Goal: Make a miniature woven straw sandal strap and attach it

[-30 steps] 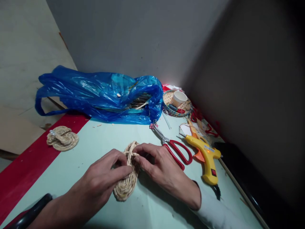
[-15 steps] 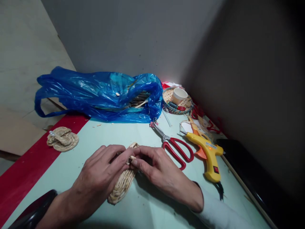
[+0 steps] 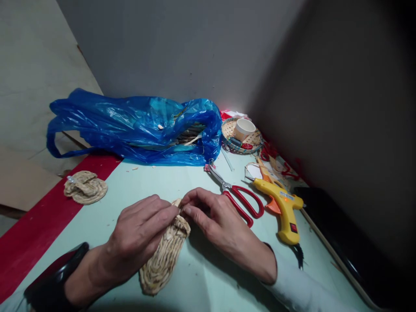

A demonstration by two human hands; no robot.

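A small slipper-shaped piece of coiled straw cord [image 3: 164, 260] lies tilted on the table between my hands, its rounded sole end towards me. My left hand [image 3: 134, 232] is closed on its far left side, fingers curled over the upper part. The thumb and forefinger of my right hand [image 3: 222, 223] pinch at the far end, close to my left fingertips. What exactly they grip there is hidden. A similar straw slipper [image 3: 87, 188] with a shiny, clear bit on it rests at the left on the red strip.
Red-handled scissors [image 3: 238, 199] lie just beyond my right hand. Right of them is a yellow hot glue gun [image 3: 286, 210], its light lit. A blue plastic bag [image 3: 130, 125] holding straw and a woven basket [image 3: 227, 128] with a paper cup [image 3: 244, 129] stand behind. A black flat object [image 3: 344, 247] lies far right.
The straw slipper has shifted slightly towards me and to the left, with more of its coiled sole showing. Both hands have changed their hold at its far end, the right fingers rising slightly.
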